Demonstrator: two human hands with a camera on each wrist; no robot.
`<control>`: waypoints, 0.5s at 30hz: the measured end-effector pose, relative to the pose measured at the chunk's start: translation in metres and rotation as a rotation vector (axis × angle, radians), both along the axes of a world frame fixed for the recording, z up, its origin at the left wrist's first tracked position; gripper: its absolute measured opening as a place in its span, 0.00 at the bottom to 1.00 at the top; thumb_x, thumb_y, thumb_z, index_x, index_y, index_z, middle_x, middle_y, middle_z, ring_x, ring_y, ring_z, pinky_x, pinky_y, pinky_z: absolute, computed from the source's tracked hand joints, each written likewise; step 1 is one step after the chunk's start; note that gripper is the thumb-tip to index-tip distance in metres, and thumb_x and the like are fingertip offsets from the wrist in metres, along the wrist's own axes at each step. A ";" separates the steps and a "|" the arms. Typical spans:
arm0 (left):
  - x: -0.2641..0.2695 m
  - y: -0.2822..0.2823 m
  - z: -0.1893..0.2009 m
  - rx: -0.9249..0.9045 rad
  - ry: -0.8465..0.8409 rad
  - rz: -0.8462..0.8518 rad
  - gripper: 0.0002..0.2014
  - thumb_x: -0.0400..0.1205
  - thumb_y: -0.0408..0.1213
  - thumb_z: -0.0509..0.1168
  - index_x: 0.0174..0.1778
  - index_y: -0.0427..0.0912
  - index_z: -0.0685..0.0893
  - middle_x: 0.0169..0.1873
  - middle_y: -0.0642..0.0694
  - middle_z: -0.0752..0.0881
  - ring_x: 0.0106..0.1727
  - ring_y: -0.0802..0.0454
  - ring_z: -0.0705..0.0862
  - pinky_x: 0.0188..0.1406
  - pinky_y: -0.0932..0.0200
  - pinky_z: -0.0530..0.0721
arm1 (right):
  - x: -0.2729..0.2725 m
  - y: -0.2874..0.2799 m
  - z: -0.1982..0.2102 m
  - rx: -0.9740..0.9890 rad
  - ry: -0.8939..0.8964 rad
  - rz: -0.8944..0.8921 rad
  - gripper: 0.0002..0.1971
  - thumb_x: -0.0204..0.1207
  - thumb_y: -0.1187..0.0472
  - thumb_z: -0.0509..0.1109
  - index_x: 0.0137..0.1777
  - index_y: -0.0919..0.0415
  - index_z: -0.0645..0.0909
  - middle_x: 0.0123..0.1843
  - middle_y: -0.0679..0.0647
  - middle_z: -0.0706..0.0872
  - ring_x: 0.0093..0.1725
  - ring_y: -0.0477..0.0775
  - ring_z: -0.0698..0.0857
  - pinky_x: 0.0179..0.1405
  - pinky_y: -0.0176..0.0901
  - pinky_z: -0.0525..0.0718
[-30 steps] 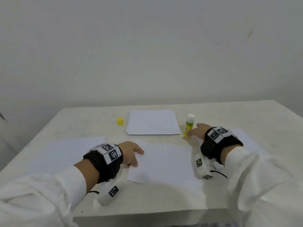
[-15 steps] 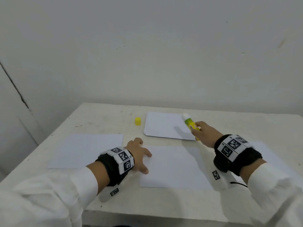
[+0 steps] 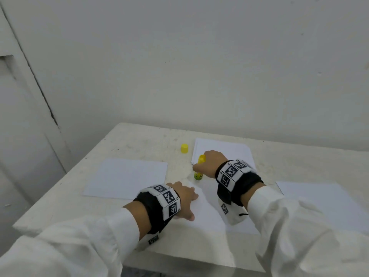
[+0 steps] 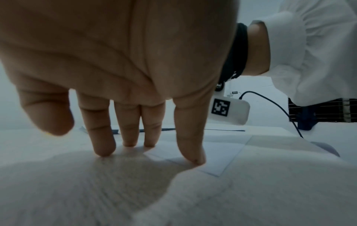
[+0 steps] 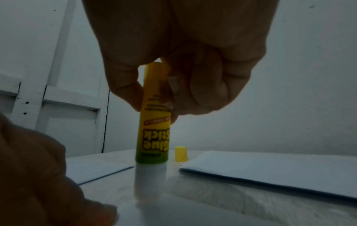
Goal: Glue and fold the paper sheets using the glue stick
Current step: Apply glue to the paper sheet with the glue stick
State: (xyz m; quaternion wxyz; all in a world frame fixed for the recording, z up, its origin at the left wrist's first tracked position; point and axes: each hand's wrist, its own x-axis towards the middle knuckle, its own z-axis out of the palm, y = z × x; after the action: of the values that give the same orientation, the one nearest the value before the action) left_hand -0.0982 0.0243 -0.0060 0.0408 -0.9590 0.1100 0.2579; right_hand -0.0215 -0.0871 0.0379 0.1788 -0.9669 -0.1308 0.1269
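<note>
My right hand point(image 3: 207, 163) grips a yellow-green glue stick point(image 3: 199, 172) point(image 5: 154, 126) upside down, its white tip pressed on the far left corner of the near sheet of paper point(image 3: 207, 208). The fingers point(image 5: 195, 91) curl round the barrel. My left hand point(image 3: 184, 198) lies flat with straight fingers point(image 4: 104, 137) pressing the left edge of that sheet point(image 4: 218, 156). The yellow cap point(image 3: 184, 148) point(image 5: 181, 153) stands loose on the table behind.
A folded stack of paper point(image 3: 223, 150) point(image 5: 270, 171) lies at the back of the white table point(image 3: 139, 140). One single sheet point(image 3: 125, 177) lies to the left, another point(image 3: 323, 204) to the right. The wall rises right behind the table.
My right hand lifted the glue stick from beside the back stack, turned it tip down and brought it left onto the near sheet's far corner. The left hand stayed on the sheet's edge.
</note>
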 end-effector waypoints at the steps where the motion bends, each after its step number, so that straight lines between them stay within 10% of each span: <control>1: 0.000 0.001 0.001 -0.002 0.004 0.000 0.39 0.80 0.57 0.64 0.84 0.52 0.53 0.83 0.53 0.57 0.79 0.43 0.59 0.75 0.45 0.64 | 0.000 0.003 0.000 -0.039 -0.001 0.021 0.16 0.75 0.48 0.68 0.48 0.60 0.71 0.40 0.51 0.72 0.44 0.54 0.75 0.29 0.38 0.68; 15: 0.017 0.008 -0.007 0.019 -0.053 -0.078 0.46 0.73 0.63 0.69 0.83 0.50 0.57 0.80 0.51 0.59 0.78 0.44 0.59 0.75 0.43 0.61 | -0.003 -0.112 0.004 -0.198 -0.011 -0.256 0.15 0.76 0.49 0.68 0.46 0.62 0.72 0.37 0.52 0.74 0.42 0.55 0.76 0.28 0.38 0.68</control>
State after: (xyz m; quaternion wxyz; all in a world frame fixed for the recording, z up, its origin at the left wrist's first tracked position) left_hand -0.0814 0.0323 -0.0126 0.0631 -0.9600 0.1438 0.2317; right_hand -0.0246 -0.1986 0.0418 0.0968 -0.9892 0.0055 0.1102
